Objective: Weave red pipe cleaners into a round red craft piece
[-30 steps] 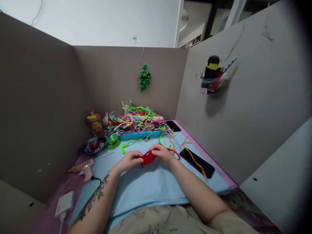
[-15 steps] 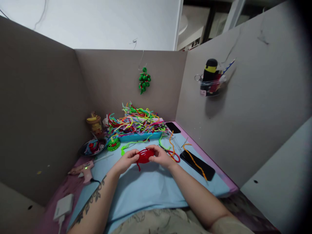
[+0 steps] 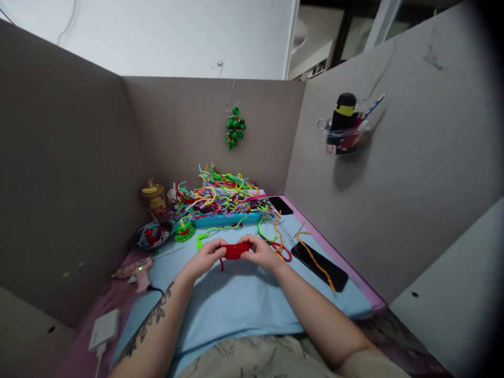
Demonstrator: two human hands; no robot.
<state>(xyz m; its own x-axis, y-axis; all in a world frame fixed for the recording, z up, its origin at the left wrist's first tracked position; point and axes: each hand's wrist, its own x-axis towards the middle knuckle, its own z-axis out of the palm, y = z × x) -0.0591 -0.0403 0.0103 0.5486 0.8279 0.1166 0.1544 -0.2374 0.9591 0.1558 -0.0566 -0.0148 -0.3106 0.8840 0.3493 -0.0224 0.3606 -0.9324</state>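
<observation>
A small red fuzzy piece (image 3: pixel 235 251), seemingly bent from pipe cleaners, is held between my two hands above the blue cloth (image 3: pixel 236 302). My left hand (image 3: pixel 209 258) pinches its left end, and my right hand (image 3: pixel 260 253) grips the right end. A short red tail hangs from the left side. Just right of my right hand lie red-handled scissors (image 3: pixel 285 253), partly under green and orange pipe cleaners. Left of my left hand, a bright green pipe-cleaner piece (image 3: pixel 199 240) rests on the cloth.
At the back, a blue tray (image 3: pixel 220 219) overflows with colourful pipe cleaners (image 3: pixel 220 194). A green frog-like ornament (image 3: pixel 184 231), black bowl (image 3: pixel 136 239), pink glue gun (image 3: pixel 139 273) and white adapter (image 3: pixel 104 329) are left. Two dark phones (image 3: pixel 321 266) lie right. Partitions stand on three sides.
The red piece has turned in my fingers: its wide, gapped face with separate strands now shows as a narrower, solid band. Both hands keep their hold; the view shifts slightly.
</observation>
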